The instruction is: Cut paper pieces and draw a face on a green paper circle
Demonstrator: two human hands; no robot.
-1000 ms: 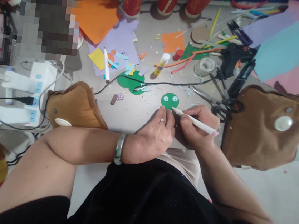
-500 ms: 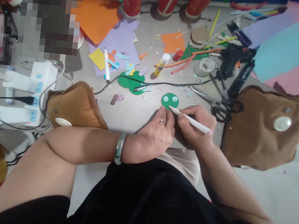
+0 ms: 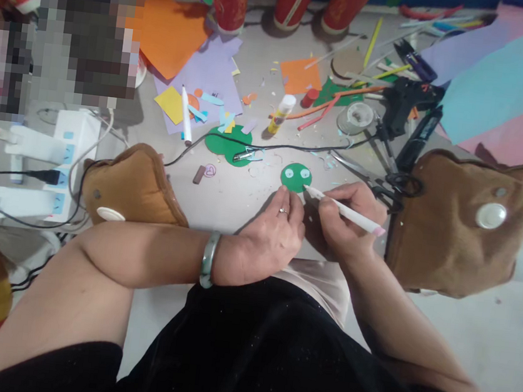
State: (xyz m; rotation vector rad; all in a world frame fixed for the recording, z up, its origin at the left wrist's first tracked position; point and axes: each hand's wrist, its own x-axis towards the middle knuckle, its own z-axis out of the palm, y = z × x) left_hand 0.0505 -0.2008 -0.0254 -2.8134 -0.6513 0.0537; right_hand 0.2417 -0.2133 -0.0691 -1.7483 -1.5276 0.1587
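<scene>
A small green paper circle (image 3: 296, 182) with two pale round eyes lies on the table in front of me. At its lower edge, my left hand (image 3: 275, 238) has its fingers together and holds the circle down with the fingertips; the thumb is hidden. My right hand (image 3: 352, 218) is closed around a slim white marker with a pink end (image 3: 358, 218). The marker's tip is at the circle's lower right edge. A larger green paper cutout with rounded lobes (image 3: 215, 143) lies to the left, partly under a black cable (image 3: 286, 146).
A glue stick (image 3: 281, 115) stands behind the circle. Scissors (image 3: 363, 172), a black glue gun (image 3: 404, 102) and a brown pouch (image 3: 454, 243) are on the right. An orange-brown pouch (image 3: 135, 181) and a white power strip (image 3: 77, 131) lie left. Red paper cups (image 3: 229, 0) line the back.
My right hand has shifted slightly to the right, and the marker's tip has moved from the circle's lower middle to its lower right edge. My left hand stays in place.
</scene>
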